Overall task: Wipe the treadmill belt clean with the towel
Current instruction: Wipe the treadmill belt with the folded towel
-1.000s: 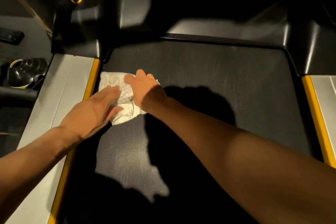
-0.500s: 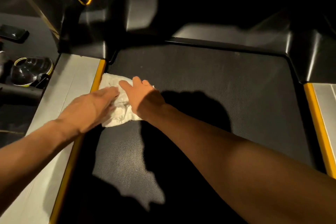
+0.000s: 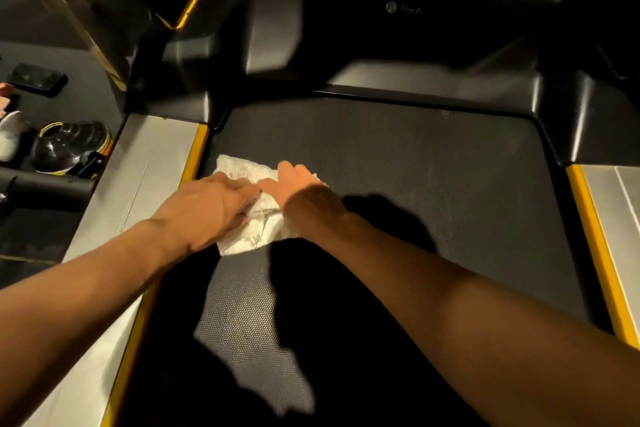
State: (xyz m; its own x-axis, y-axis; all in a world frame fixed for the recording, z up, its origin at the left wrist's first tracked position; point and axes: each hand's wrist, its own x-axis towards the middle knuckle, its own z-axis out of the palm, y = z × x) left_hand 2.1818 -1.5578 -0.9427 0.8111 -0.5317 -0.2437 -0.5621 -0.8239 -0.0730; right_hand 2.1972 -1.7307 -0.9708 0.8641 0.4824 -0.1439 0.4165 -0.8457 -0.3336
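A crumpled white towel [image 3: 242,166] lies on the dark textured treadmill belt [image 3: 433,184], close to the belt's left edge near its front end. My left hand [image 3: 207,208] lies flat on the towel's left side, fingers together. My right hand [image 3: 301,194] presses flat on the towel's right side, fingers stretched forward. The two hands almost touch over the towel's middle, which they hide. My arms throw a large shadow over the near part of the belt.
Grey side rails with yellow strips [image 3: 197,156] [image 3: 595,246] flank the belt. The black motor cover [image 3: 398,28] rises beyond it. On the floor at the left lie a phone [image 3: 38,78], shoes [image 3: 69,146] and a black bar [image 3: 48,189].
Both hands have stayed flat on the towel at the belt's left edge and have drawn closer together. The towel is bunched a little more between them. The view has tilted slightly.
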